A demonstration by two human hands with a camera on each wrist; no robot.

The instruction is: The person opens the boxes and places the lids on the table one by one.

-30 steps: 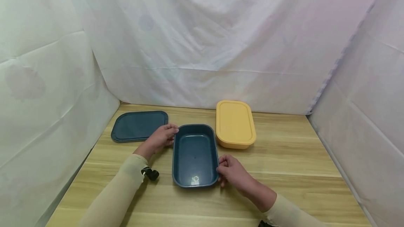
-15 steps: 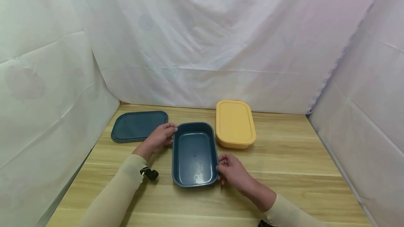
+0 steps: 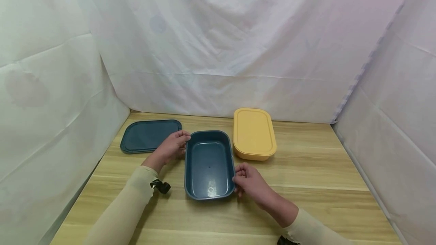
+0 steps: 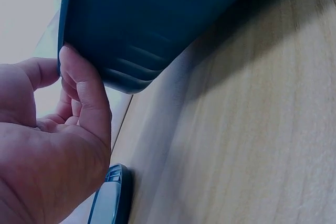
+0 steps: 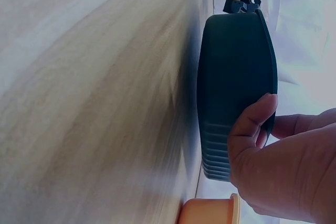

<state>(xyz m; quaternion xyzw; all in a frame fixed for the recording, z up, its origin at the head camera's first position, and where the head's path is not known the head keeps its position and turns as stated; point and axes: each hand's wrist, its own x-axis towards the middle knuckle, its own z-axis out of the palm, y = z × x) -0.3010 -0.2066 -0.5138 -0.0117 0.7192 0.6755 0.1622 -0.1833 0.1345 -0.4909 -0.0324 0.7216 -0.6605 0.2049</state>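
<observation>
My left hand (image 3: 172, 145) grips the far left corner of the blue box (image 3: 208, 165), thumb on the wall, fingers curled over the rim. My right hand (image 3: 249, 182) pinches its right rim near the front. The box sits open on the desk (image 3: 316, 184), between the blue lid (image 3: 148, 136) and the closed yellow box (image 3: 253, 133), which is just beside it.

Dark blue open container (image 3: 209, 165) — upright, lidless — on wooden table (image 3: 313, 177)
</observation>
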